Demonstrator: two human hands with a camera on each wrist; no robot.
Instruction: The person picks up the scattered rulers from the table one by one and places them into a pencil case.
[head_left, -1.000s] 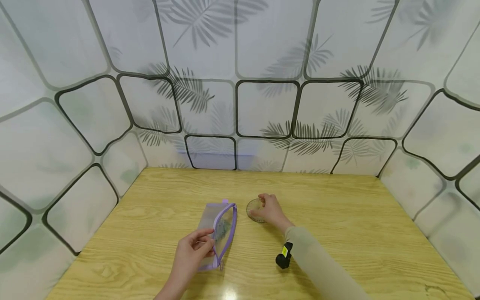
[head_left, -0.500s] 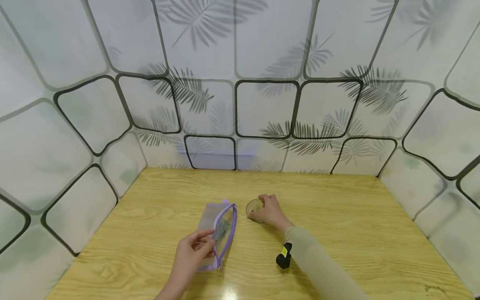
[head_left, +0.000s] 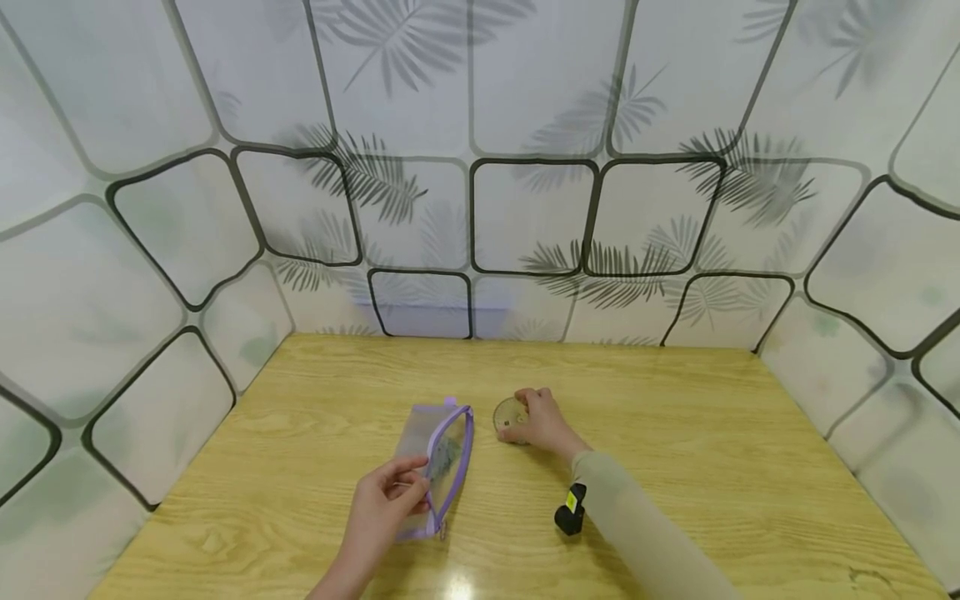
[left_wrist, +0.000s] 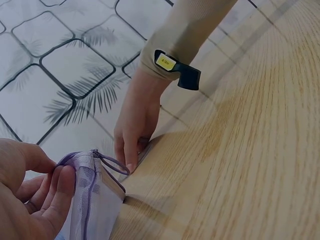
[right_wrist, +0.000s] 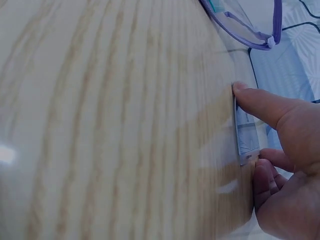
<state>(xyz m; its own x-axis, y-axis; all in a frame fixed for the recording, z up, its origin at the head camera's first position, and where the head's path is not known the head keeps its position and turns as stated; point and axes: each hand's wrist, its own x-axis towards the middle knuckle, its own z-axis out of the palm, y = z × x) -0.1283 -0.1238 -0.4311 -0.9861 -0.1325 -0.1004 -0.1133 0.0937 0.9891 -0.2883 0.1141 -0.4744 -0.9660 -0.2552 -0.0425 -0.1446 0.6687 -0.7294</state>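
Purple-trimmed clear pouch (head_left: 438,462) lies on the table (head_left: 675,433), long axis running away from the person; the left hand (head_left: 382,504) pinches its near end. Just right, the right hand (head_left: 543,421) curls over a disc (head_left: 508,414), open room beyond.

Left wrist: fingers (left_wrist: 60,192) grip the pouch edge.

Right wrist: thumb and fingers (right_wrist: 260,107) clasp the disc's rim (right_wrist: 244,137), flat on the wood.

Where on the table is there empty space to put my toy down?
The table is bare on its whole right side, past the right hand, and along the far edge by the wall. The left strip beside the pouch is free too. The middle is crowded: pouch, disc, both hands.
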